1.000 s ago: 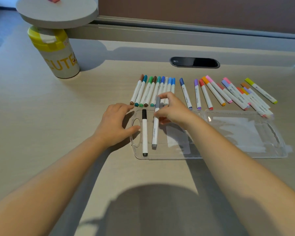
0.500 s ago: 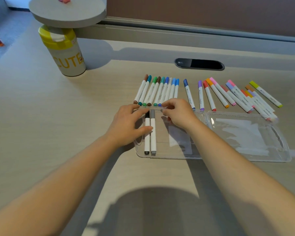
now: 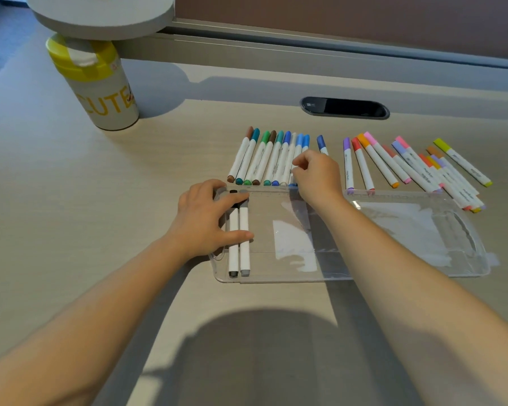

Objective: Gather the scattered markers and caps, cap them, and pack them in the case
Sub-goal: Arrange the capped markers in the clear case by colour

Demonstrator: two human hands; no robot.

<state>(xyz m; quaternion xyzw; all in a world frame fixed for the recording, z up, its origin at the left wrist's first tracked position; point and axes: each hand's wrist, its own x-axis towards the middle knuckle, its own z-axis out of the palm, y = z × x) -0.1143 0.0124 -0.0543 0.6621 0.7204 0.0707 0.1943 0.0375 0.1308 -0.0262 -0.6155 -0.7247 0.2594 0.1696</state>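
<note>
two markers (image 3: pixel 239 238) packed at 9 o'clock of the clear case (image 3: pixel 393 276), left hand (image 3: pixel 208 221) flat, steadying them. right hand (image 3: pixel 316 174) pinches a blue one in the 12 o'clock row. light, slick barrels: grab mid-body.

A pale wood-grain desk (image 3: pixel 71 230) carries a clear plastic case (image 3: pixel 408 271) under both hands' fingers, a tight row of capped markers (image 3: pixel 264 159) just beyond the right fingertips, a looser marker spread (image 3: pixel 408 168) further right, and a yellow-lidded canister (image 3: pixel 100 89) far beyond the left fingers.
</note>
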